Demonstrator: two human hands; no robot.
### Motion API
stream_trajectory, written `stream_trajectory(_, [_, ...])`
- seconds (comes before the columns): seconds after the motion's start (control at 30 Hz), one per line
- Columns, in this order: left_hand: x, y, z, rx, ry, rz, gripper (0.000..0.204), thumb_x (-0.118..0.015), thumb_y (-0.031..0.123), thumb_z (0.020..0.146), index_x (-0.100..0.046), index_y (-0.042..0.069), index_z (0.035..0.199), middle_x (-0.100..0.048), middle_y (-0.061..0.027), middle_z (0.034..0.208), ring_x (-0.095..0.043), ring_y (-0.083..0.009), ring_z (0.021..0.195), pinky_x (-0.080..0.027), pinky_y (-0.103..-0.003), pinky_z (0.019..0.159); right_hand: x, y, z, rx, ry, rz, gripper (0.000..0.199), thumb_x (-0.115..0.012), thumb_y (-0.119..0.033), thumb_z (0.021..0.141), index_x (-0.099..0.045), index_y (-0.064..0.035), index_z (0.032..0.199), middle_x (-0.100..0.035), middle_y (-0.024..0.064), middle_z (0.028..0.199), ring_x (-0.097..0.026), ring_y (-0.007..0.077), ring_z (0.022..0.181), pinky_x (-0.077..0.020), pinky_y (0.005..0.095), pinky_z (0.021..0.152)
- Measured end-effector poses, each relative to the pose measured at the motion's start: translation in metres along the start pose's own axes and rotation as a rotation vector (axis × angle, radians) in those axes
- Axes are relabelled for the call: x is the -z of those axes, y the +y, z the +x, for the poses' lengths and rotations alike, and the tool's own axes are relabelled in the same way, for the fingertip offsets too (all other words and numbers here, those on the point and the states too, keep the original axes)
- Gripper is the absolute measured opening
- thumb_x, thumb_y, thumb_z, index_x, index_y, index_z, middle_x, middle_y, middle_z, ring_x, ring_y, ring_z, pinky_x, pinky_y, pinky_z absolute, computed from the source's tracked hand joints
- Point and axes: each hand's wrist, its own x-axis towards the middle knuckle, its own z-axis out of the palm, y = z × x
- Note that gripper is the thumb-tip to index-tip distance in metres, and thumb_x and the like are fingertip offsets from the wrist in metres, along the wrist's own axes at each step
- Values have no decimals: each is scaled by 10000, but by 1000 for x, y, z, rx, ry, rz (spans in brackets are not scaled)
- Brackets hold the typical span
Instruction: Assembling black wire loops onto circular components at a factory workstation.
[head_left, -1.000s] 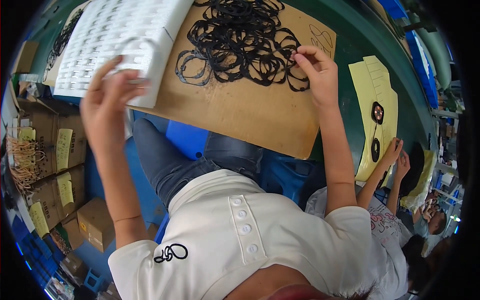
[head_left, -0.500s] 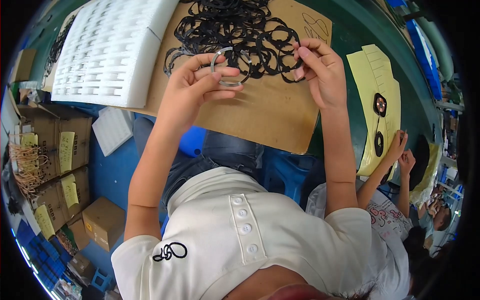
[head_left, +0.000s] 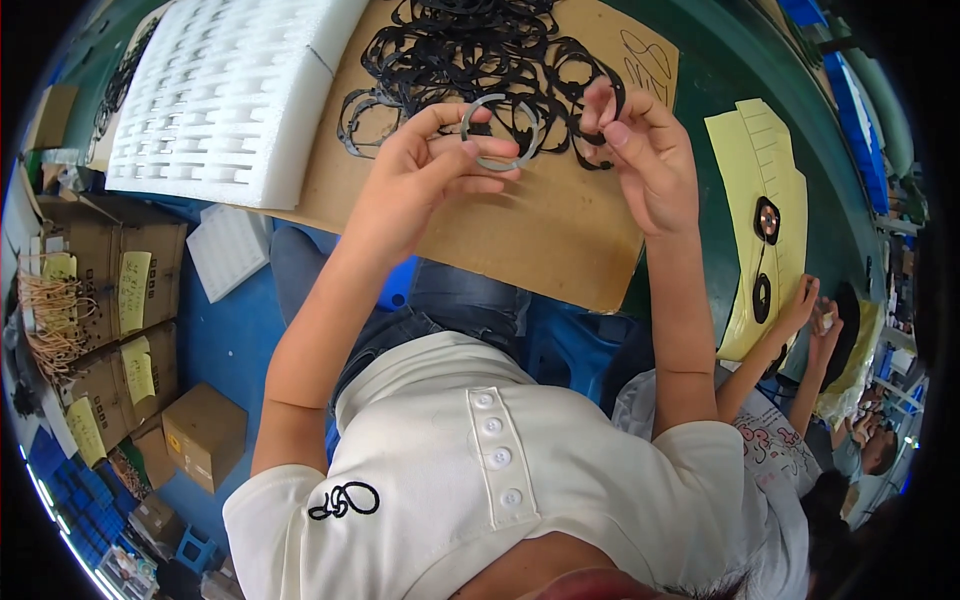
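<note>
A thin, silver-grey ring (head_left: 535,131) is pinched between the thumb and fingers of my left hand (head_left: 420,170), with some fingers passing behind it. My right hand (head_left: 652,165) is closed on a black ring-shaped part (head_left: 620,92) at the right side of the heap; its fingertips partly cover that part. Just beyond both hands lies a tangled pile of black ring-shaped parts (head_left: 450,62). Everything here is over a brown cardboard sheet (head_left: 480,240), and the two hands stay apart.
A white foam block with slots (head_left: 215,100) stands left of the cardboard. On the green table at right, yellow paper (head_left: 735,170) carries black parts, one with a copper-coloured centre (head_left: 767,221). A co-worker's hands (head_left: 815,315) are beside it. Cartons (head_left: 205,435) stand on the floor at left.
My left hand and the silver ring have shifted right, closer to my right hand. The right hand's fingers have curled further round the black part. The co-worker's hands have moved slightly.
</note>
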Motion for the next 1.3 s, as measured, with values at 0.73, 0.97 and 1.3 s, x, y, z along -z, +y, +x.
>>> stream_trajectory(0.73, [-6, -1, -3, 34, -95, 58, 276, -456, 74, 886, -494, -73, 1116, -621, -178, 914, -624, -218, 834, -526, -269, 750, -23, -2, -7, 128, -252, -703, 822, -751, 5, 556, -372, -68, 1282, -543, 118, 1173, -523, 206, 1071, -386, 298, 931])
stream_trajectory(0.97, [-2, -7, -4, -1, -90, -27, 297, -465, 73, 877, -481, -70, 1137, -615, -188, 965, -613, -216, 868, -517, -286, 782, -23, 2, -6, 110, -216, -699, 825, -757, 1, 555, -382, -69, 1287, -552, 108, 1158, -526, 204, 1068, -397, 284, 915])
stream_trajectory(1.3, [-9, -4, -9, -62, -114, 70, 300, -456, 41, 874, -473, -73, 1151, -618, -191, 958, -610, -214, 888, -511, -271, 794, -28, 4, -8, 177, -164, -758, 742, -760, -2, 559, -460, -53, 1236, -554, 107, 1142, -531, 190, 1041, -411, 269, 888])
